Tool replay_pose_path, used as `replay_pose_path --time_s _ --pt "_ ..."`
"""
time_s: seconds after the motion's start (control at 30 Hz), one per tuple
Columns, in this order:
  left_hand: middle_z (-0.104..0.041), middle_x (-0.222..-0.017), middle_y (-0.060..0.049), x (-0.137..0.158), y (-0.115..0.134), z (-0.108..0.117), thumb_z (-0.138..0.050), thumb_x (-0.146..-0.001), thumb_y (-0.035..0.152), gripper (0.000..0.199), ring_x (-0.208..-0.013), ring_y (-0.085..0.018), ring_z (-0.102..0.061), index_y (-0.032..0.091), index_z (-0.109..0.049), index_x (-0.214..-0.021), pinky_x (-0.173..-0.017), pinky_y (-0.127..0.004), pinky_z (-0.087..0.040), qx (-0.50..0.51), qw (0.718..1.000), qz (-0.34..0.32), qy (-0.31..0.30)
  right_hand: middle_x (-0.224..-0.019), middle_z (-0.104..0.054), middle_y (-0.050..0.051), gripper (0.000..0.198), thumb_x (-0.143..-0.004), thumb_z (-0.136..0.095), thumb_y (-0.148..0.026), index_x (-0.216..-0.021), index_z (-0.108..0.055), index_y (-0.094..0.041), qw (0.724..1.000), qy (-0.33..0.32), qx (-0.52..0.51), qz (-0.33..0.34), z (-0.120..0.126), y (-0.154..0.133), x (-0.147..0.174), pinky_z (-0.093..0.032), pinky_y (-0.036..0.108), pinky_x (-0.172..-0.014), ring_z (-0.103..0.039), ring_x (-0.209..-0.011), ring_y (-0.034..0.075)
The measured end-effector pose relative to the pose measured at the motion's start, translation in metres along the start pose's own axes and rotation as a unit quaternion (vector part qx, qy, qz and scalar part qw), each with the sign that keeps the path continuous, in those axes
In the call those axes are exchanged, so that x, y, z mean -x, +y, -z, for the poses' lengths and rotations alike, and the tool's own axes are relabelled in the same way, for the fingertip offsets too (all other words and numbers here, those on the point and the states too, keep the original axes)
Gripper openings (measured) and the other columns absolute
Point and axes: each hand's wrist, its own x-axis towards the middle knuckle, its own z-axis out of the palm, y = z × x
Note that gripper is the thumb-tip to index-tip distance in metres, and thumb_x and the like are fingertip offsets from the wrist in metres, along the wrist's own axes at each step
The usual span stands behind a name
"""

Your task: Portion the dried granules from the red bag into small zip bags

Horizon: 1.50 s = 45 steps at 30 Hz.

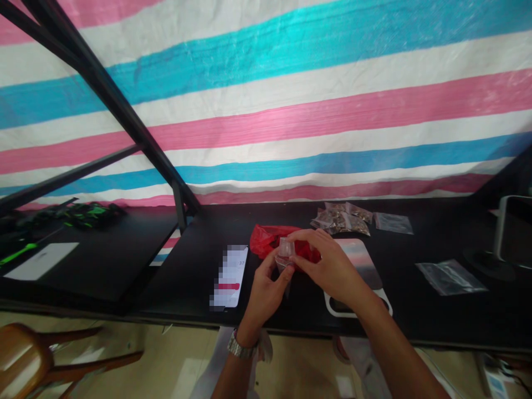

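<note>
The left hand (266, 291) and the right hand (328, 266) both grasp a small clear cup (286, 247) in their fingertips, over the near middle of the table (401, 260); whether it holds anything is too blurred to tell. The thin plastic could slip or buckle, I judge, if one pinch slackens or presses too hard, and any contents might then scatter toward the scale (361, 269) on the right. A red bag (262, 239) lies just beyond the hands, a phone (233, 274) to the left, filled packets (343, 220) on the far side, a clear bag (451, 277) farther right. Beyond hangs a striped sheet (291, 122); a dark frame (112, 111) slants on the left, and a wooden chair (25, 357) stands near left.
</note>
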Motion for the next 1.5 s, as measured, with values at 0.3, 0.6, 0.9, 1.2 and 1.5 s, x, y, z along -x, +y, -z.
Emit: replay_pose_path --time_s 0.3,0.6,0.9,1.2,1.5 --pt "-0.081 -0.119 -0.01 0.006 0.0 0.014 -0.085 -0.085 0.045 0.049 -0.108 -0.024 -0.076 0.021 -0.076 -0.126 -0.099 -0.035 -0.058 -0.024 0.999 0.03 0.005 -0.115 -0.077 0.007 0.016 -0.093 -0.074 -0.021 -0.108 -0.073 -0.024 0.995 0.028 0.04 -0.086 -0.009 0.02 -0.002 -0.051 0.04 -0.1 -0.069 -0.109 0.025" --pt "-0.083 -0.107 -0.009 0.01 0.003 0.022 -0.086 -0.082 0.047 0.048 -0.1 -0.025 -0.077 0.021 -0.079 -0.121 -0.094 -0.036 -0.06 -0.041 0.997 0.066 -0.005 -0.115 -0.076 0.008 0.019 -0.094 -0.07 -0.011 -0.108 -0.074 -0.023 0.968 -0.043 0.227 -0.102 -0.025 0.026 0.005 -0.047 0.042 -0.094 -0.064 -0.107 0.029" --pt "-0.082 -0.114 -0.01 0.011 0.007 0.03 -0.086 -0.082 0.044 0.043 -0.105 -0.025 -0.077 0.022 -0.079 -0.119 -0.096 -0.036 -0.06 -0.023 0.997 0.07 -0.022 -0.108 -0.074 0.006 0.015 -0.094 -0.072 -0.012 -0.105 -0.075 -0.023 0.982 -0.057 0.126 -0.13 -0.035 0.022 -0.002 -0.051 0.037 -0.095 -0.068 -0.102 0.024" --pt "-0.08 -0.104 -0.01 0.02 0.012 0.005 -0.086 -0.083 0.043 0.045 -0.094 -0.023 -0.073 0.019 -0.079 -0.121 -0.088 -0.034 -0.058 -0.022 0.988 0.093 -0.124 -0.116 -0.072 0.01 0.027 -0.09 -0.064 -0.003 -0.108 -0.074 -0.02 0.969 0.017 0.22 -0.114 -0.012 0.043 0.0 -0.05 0.043 -0.103 -0.066 -0.112 0.029" --pt "-0.08 -0.108 -0.009 0.008 0.015 0.0 -0.079 -0.089 0.042 0.043 -0.096 -0.022 -0.071 0.014 -0.077 -0.122 -0.092 -0.034 -0.055 -0.086 0.976 0.097 -0.176 -0.107 -0.075 0.009 0.019 -0.091 -0.072 -0.015 -0.107 -0.076 -0.022 0.963 -0.043 0.215 -0.159 -0.018 0.032 -0.001 -0.049 0.038 -0.092 -0.068 -0.1 0.026"
